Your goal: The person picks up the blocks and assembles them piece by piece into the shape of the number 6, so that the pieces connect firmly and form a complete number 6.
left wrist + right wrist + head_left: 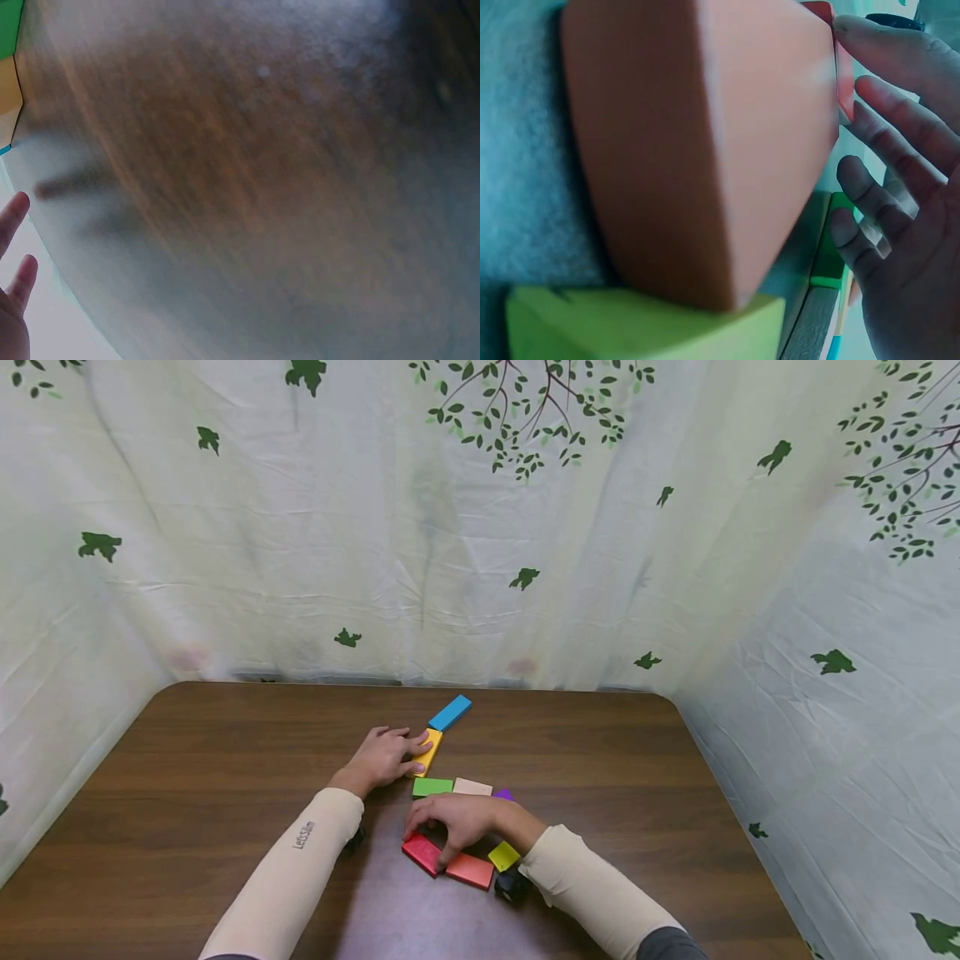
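Note:
My left hand reaches over an orange-yellow block, its extended fingertips and thumb touching the block from the left. Two of its spread fingertips show at the edge of the left wrist view. Nearer me, my right hand pinches a red block between thumb and fingers; the block lies angled on the table. A salmon-coloured block adjoins its right end and looms large in the right wrist view, with a yellow-green block beside it.
Beyond the orange-yellow block, a blue block points to the far right. A green block, a pale beige block and a partly hidden purple block form a row behind my right hand. A white leaf-patterned curtain borders the wooden table.

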Motion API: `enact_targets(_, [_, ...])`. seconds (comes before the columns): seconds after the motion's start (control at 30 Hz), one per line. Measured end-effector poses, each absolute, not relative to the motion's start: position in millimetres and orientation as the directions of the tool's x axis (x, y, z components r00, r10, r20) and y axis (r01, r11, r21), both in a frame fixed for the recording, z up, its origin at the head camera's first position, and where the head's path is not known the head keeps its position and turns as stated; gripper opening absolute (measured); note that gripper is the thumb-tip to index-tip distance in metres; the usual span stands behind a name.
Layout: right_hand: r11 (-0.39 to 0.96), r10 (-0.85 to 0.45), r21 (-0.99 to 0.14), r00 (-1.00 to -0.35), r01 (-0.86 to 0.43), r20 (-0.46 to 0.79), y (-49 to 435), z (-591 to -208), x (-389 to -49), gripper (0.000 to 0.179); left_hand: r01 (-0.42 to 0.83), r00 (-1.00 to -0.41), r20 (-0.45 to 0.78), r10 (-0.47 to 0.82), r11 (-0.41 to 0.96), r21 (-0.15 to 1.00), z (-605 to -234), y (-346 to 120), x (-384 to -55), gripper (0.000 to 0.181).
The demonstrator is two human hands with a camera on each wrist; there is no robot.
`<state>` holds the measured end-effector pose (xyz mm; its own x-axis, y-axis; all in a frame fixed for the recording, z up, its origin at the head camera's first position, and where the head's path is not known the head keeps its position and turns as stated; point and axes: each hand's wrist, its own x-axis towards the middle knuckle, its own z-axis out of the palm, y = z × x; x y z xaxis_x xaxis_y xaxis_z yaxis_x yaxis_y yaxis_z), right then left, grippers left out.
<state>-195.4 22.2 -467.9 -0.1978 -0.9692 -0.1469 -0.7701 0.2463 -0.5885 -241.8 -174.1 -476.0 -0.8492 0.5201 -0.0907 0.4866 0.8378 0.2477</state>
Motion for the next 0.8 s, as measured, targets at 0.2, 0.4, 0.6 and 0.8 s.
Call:
enact_targets(0.2, [0.246, -0.968, -0.592, -0.224, -0.768, -0.112, 27, -468, -195, 0.052, 0.476, -0.853, -0.100, 0.512, 0.842, 0.251, -477, -174, -243, 0.056])
enact_targets(0.4, [0.284, -0.952, -0.603, -0.293, -0.746, -0.087, 42, -468, -194, 0.049, 0.472, -0.855, -0.101, 0.509, 0.844, 0.254, -476, -173, -243, 0.057])
enact_targets(0.6, [0.295, -0.936, -0.625, -0.351, -0.723, -0.036, 59, -465, -189, 0.047, 0.466, -0.858, -0.106, 0.503, 0.848, 0.252, -476, -173, -243, 0.057])
enact_targets(0.8, [0.342, -0.907, -0.615, -0.421, -0.711, -0.017, 73, -461, -178, 0.045, 0.466, -0.856, -0.115, 0.504, 0.849, 0.248, -476, -173, -243, 0.057])
